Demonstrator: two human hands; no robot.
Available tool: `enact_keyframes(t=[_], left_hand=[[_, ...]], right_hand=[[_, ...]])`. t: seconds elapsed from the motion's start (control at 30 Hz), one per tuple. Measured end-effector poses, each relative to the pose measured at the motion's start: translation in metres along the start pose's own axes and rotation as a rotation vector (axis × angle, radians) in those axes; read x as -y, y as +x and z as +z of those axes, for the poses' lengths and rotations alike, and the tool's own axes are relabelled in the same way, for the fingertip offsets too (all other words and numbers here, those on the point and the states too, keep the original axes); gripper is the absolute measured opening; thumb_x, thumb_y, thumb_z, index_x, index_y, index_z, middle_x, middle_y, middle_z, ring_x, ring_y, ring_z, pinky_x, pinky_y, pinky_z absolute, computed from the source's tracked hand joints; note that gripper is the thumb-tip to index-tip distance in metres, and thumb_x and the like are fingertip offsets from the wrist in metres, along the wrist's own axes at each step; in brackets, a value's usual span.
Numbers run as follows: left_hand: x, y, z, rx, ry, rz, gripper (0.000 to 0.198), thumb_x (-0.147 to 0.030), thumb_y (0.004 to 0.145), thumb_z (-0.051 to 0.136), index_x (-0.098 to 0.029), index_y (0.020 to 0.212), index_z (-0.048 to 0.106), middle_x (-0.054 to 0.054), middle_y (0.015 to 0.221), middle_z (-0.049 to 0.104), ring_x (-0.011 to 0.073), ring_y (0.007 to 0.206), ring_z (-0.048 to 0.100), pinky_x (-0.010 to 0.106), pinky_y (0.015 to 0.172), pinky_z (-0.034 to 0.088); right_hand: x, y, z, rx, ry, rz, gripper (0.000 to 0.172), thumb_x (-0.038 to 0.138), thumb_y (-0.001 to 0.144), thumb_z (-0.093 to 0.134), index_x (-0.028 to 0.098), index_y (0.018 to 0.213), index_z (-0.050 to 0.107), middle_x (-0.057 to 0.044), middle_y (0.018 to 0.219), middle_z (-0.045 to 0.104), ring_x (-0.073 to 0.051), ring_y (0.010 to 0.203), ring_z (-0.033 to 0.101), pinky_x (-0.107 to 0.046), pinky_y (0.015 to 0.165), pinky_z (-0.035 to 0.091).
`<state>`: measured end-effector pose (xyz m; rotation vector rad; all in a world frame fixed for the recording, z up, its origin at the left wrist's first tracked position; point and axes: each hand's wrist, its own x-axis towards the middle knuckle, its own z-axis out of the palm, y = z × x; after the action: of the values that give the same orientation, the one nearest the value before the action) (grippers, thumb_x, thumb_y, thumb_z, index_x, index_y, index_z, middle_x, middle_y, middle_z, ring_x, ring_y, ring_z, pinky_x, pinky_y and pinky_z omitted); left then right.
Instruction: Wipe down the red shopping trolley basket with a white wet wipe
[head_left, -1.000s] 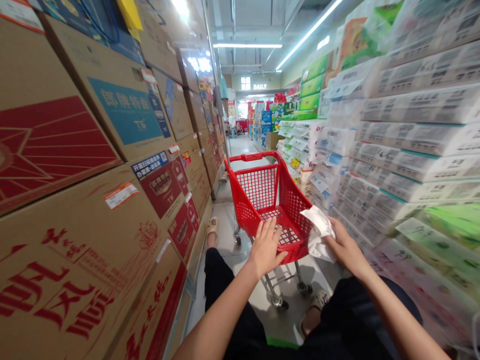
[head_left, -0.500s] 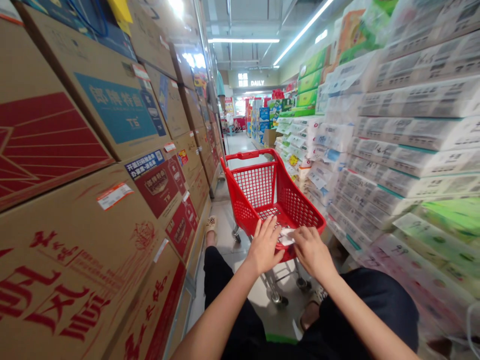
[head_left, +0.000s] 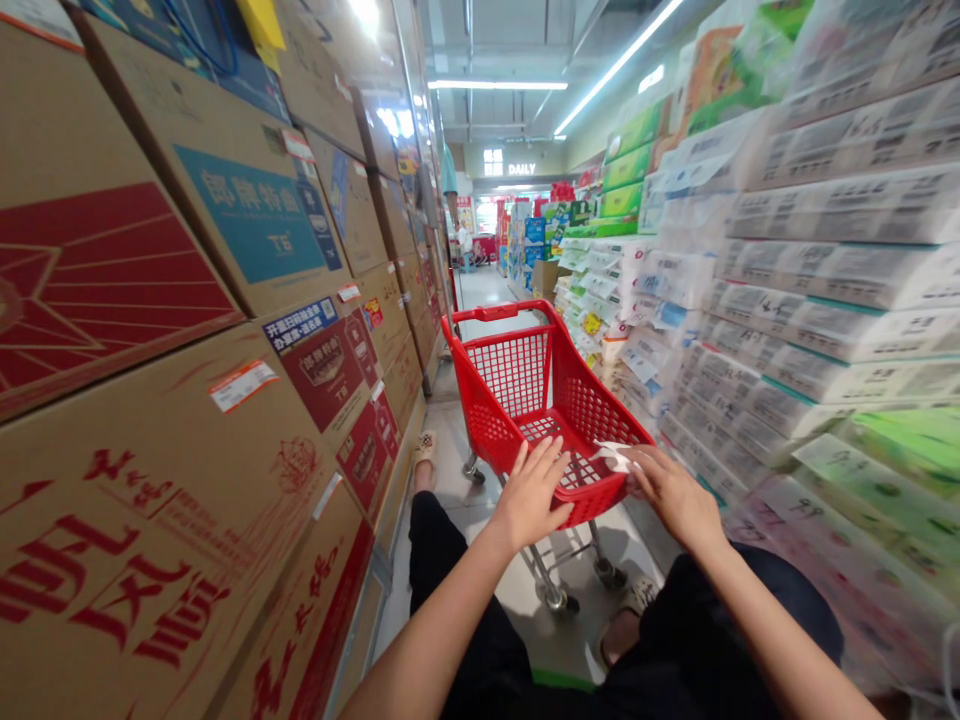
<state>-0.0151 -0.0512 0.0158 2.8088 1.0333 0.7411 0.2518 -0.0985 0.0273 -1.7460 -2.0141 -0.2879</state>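
Left side of aisle: stacked cardboard cartons (head_left: pixel 172 470), lettered in red, with price labels on several. Beside their base, one foot in a beige clog (head_left: pixel 425 446) is planted on the floor.

Centre: red plastic shopping cart (head_left: pixel 487 425), standing upright on its wheels between the person's legs. Seen from here the basket is a perforated tub; no goods visible in it.

Left hand (head_left: pixel 531 492): flat, fingers extended and slightly spread, lying over the cart's near rim (head_left: pixel 592 492). Holds nothing that I can see; appears to steady the cart, though the contact under the palm is hidden.

White tissue (head_left: pixel 615 456): crumpled, at the near right corner of the basket, its loose end poking inward past the fingertips. Right hand (head_left: pixel 671 490): fingers curled narrow around the tissue, at that corner. How firmly it presses, cannot tell.

Far right: plastic-wrapped paper packs (head_left: pixel 810 310), piled high, blurred; some carry handwritten numbers.

Judgement: step in hand looks like wiping the rim, right hand working, left bracing. A further stroke would call for the tissue kept bunched under the fingers, following the corner's curve, with the left hand's hold checking any roll.
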Motion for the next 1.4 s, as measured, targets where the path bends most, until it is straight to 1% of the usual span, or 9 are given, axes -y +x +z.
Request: enact_keyframes(t=[0.1, 0.2, 0.37, 0.67, 0.73, 0.97, 1.07, 1.27, 1.4], left_hand=[[-0.007, 0.003, 0.002, -0.005, 0.001, -0.008, 0.08, -0.035, 0.085, 0.066, -0.017, 0.156, 0.035, 0.011, 0.168, 0.023, 0.0264, 0.157, 0.015, 0.055, 0.128, 0.008], [-0.012, 0.006, 0.003, -0.011, 0.009, -0.024, 0.084, -0.034, 0.085, 0.065, -0.015, 0.158, 0.029, 0.012, 0.168, 0.02, 0.0271, 0.158, 0.012, 0.055, 0.129, 0.007], [-0.013, 0.005, 0.003, -0.018, 0.002, -0.059, 0.091, -0.032, 0.085, 0.061, -0.014, 0.162, 0.016, 0.009, 0.169, 0.017, 0.0252, 0.158, 0.011, 0.051, 0.13, 0.005], [-0.013, 0.005, 0.004, -0.022, -0.028, -0.026, 0.088, -0.037, 0.088, 0.065, -0.017, 0.161, 0.02, 0.009, 0.165, 0.032, 0.0244, 0.156, 0.021, 0.052, 0.13, 0.009], [-0.015, 0.006, 0.005, -0.034, -0.025, -0.031, 0.089, -0.036, 0.088, 0.065, -0.017, 0.161, 0.019, 0.009, 0.165, 0.03, 0.0251, 0.156, 0.02, 0.053, 0.13, 0.009], [-0.012, 0.008, 0.009, -0.062, -0.04, -0.034, 0.1, -0.028, 0.087, 0.063, -0.019, 0.163, 0.0, 0.01, 0.167, 0.025, 0.026, 0.156, 0.02, 0.055, 0.129, 0.012], [-0.011, 0.007, 0.007, -0.078, -0.069, -0.021, 0.102, -0.034, 0.088, 0.066, -0.021, 0.163, -0.002, 0.01, 0.167, 0.026, 0.0264, 0.155, 0.024, 0.055, 0.129, 0.013], [-0.014, 0.009, 0.008, -0.077, -0.111, -0.024, 0.104, -0.042, 0.087, 0.07, -0.023, 0.163, 0.001, 0.01, 0.163, 0.035, 0.0275, 0.153, 0.029, 0.057, 0.128, 0.013], [-0.012, 0.009, 0.01, -0.077, -0.124, -0.028, 0.104, -0.043, 0.087, 0.072, -0.024, 0.163, 0.004, 0.009, 0.163, 0.036, 0.0266, 0.154, 0.027, 0.056, 0.129, 0.012]], right_hand=[[0.007, 0.002, 0.003, -0.009, 0.0, 0.065, 0.039, 0.037, 0.105, 0.033, 0.026, 0.123, 0.066, -0.007, 0.123, 0.067, -0.02, 0.097, 0.068, -0.032, 0.08, 0.056], [0.05, -0.002, 0.005, 0.004, -0.013, 0.044, 0.037, 0.034, 0.105, 0.034, 0.023, 0.115, 0.068, -0.009, 0.111, 0.067, -0.02, 0.088, 0.069, -0.03, 0.072, 0.055], [0.109, -0.016, 0.006, 0.04, 0.06, -0.097, 0.034, 0.03, 0.105, 0.036, 0.023, 0.13, 0.059, -0.01, 0.118, 0.066, -0.02, 0.102, 0.069, -0.025, 0.073, 0.055], [-0.002, -0.011, -0.003, -0.013, -0.006, 0.051, 0.036, 0.027, 0.1, 0.045, 0.033, 0.133, 0.058, -0.003, 0.135, 0.064, -0.02, 0.105, 0.069, -0.027, 0.071, 0.057], [0.006, -0.007, -0.002, 0.004, -0.024, 0.067, 0.034, 0.026, 0.098, 0.046, 0.03, 0.129, 0.061, -0.005, 0.13, 0.066, -0.021, 0.102, 0.07, -0.029, 0.071, 0.056], [0.099, -0.018, 0.004, 0.067, 0.048, -0.134, 0.038, 0.021, 0.099, 0.043, 0.027, 0.134, 0.057, -0.009, 0.129, 0.066, -0.022, 0.106, 0.069, -0.027, 0.071, 0.056], [0.076, -0.018, 0.004, 0.07, 0.068, -0.142, 0.041, 0.027, 0.103, 0.04, 0.032, 0.141, 0.053, -0.006, 0.129, 0.067, -0.02, 0.103, 0.07, -0.025, 0.067, 0.056], [-0.02, -0.004, 0.002, -0.022, 0.071, -0.002, 0.039, 0.028, 0.1, 0.043, 0.034, 0.134, 0.059, -0.002, 0.132, 0.066, -0.021, 0.109, 0.069, -0.031, 0.078, 0.059], [-0.021, -0.001, 0.006, -0.026, 0.036, 0.031, 0.036, 0.026, 0.097, 0.046, 0.028, 0.129, 0.061, -0.006, 0.13, 0.067, -0.023, 0.106, 0.069, -0.033, 0.079, 0.059]])
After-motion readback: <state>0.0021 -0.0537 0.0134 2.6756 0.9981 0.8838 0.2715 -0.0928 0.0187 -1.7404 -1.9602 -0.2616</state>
